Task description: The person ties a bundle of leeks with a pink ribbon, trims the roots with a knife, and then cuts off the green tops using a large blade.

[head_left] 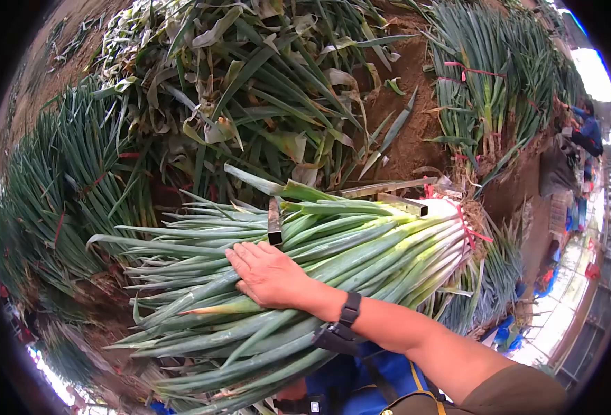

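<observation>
—While the bare right hand (271,277) lies flat on the long red-tied bunch of green-white onions (360,259), how are its fingers?
—Close together; the left hand's, I cannot tell.
—And the bunch?
—It lies along the near edge of the square-tube metal frame (275,225).

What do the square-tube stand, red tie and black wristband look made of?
Stand: likely metal, faint sheen; hollow square tube ends.
Red tie: probably plastic, finish unclear; thin, flexible strip.
Wristband: maybe rubber or fabric, matte; no metallic glint.
</observation>
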### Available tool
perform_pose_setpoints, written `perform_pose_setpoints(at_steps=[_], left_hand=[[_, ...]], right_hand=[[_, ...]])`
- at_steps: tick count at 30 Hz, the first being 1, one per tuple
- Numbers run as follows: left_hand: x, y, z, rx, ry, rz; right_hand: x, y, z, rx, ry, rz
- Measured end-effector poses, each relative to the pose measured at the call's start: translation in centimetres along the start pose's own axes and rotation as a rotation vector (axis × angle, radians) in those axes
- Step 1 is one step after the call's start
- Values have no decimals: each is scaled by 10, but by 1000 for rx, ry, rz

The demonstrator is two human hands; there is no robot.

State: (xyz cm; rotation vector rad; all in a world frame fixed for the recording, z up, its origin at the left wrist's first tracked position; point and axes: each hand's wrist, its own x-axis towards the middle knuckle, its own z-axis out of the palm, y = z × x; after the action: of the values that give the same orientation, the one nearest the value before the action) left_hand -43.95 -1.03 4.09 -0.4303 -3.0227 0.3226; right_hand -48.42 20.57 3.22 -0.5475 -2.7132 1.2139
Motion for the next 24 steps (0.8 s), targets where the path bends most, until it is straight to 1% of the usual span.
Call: perform_pose_setpoints(at_steps=[2,3,4,5,7,8,10,11,13,15,16,17,18,19,20,21,22,23,24], left_hand=[[-27,-43,10,93,-14,18],[-51,-79,16,145,-23,24],[-54,-92,16,114,6,405],[-54,-105,20,130,9,554],[-49,-102,17,165,-113,873],[-47,-102,17,203,-111,961],[-45,-104,17,266,-89,1060],[-49,-108,19,221,-114,1053],[-51,-107,20,97,-246,971],[-53,-106,21,-134,-474,783],[-56,-105,19,-344,-646,590],[-60,-105,16,-633,-844,292],[-62,-104,15,-898,-1022,-84],[-58,-99,2,-1021,-1143,-397],[-51,-94,-13,-1045,-1221,-593],[-44,-87,-29,-1020,-1282,-687],[-37,-79,-47,-1013,-1294,-683],[-21,-64,-80,-935,-1395,-406],[-2,-47,-117,-846,-1479,-129]], right_hand=[[4,0,10,-10,29,14],[5,-1,14,-15,41,25],[7,-1,14,8,77,10],[10,0,12,32,81,1],[11,4,15,68,98,5],[13,8,15,60,107,5],[8,9,19,43,187,-47],[6,10,20,42,193,-42],[4,12,14,102,112,-19],[2,14,6,102,84,-15],[1,15,6,127,121,-35],[0,14,7,155,158,-55],[0,15,9,128,194,-74],[1,14,10,133,198,-68],[3,14,12,147,208,-87],[3,17,12,158,215,-105],[3,17,8,168,247,-133],[2,18,6,161,247,-121],[2,18,5,149,300,-155]])
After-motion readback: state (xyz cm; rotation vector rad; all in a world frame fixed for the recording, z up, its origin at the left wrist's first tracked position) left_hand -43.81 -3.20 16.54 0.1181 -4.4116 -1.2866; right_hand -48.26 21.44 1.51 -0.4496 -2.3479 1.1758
